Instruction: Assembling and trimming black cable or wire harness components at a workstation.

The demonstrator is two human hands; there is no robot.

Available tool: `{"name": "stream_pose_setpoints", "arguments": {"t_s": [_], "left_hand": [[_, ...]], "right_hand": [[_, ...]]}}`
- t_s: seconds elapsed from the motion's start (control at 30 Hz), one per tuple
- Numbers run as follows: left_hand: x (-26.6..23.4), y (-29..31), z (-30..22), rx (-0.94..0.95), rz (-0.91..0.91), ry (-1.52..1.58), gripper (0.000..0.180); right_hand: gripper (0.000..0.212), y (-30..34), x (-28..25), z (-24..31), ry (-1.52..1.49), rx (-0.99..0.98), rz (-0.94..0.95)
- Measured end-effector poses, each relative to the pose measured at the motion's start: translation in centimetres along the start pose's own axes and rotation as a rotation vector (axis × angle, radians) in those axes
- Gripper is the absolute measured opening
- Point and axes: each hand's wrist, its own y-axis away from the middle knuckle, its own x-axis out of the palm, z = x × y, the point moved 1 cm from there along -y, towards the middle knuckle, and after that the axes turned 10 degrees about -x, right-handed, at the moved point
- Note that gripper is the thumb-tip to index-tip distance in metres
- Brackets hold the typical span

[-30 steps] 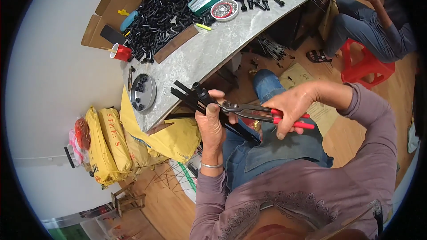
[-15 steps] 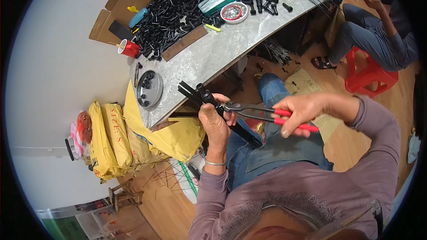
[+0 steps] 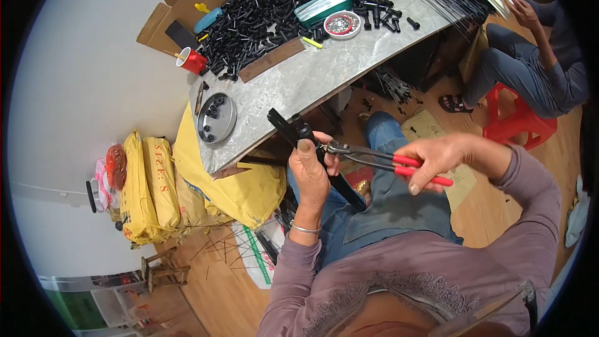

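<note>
My left hand (image 3: 311,171) is closed round a bundle of black rods (image 3: 348,192) that looks like a folded umbrella frame. The bundle slants, its flat split ends up toward the table and its lower end over my lap. My right hand (image 3: 430,161) grips the red handles of a pair of pliers (image 3: 369,155). The pliers' jaws are up against the bundle, beside my left fingers. What lies between the jaws is too small to make out.
A grey table (image 3: 274,93) holds a heap of black flanged tubes (image 3: 268,19), a green box (image 3: 323,7), a white tub (image 3: 342,25), a round tin (image 3: 216,118) and a red cup (image 3: 191,60). Yellow sacks (image 3: 140,187) stand left. At right a person sits on a red stool (image 3: 521,125).
Both my hands, with the rod bundle and the pliers, have shifted slightly right and down in the picture. The upper ends of the bundle have drawn closer together. The table has shifted too.
</note>
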Motion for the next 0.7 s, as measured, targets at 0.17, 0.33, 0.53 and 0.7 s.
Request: {"name": "stream_pose_setpoints", "arguments": {"t_s": [0.17,0.33,0.53,0.7], "left_hand": [[0.0,0.3,-0.2,0.009,-0.081,-0.01,0.056],[-0.5,0.3,-0.3,0.011,-0.075,0.008,0.054],[-0.8,0.1,-0.1,0.034,-0.071,0.009,0.052],[-0.9,0.0,0.0,0.016,-0.078,0.025,0.051]], "right_hand": [[0.04,0.4,-0.1,1.9,1.081,-0.376,-0.403],[0.04,-0.5,1.6,0.2,1.437,-0.445,-0.544],[0.04,-1.2,0.8,-0.9,1.419,-0.557,-0.757],[0.051,-1.7,1.0,-0.1,1.491,-0.657,-0.803]]}}
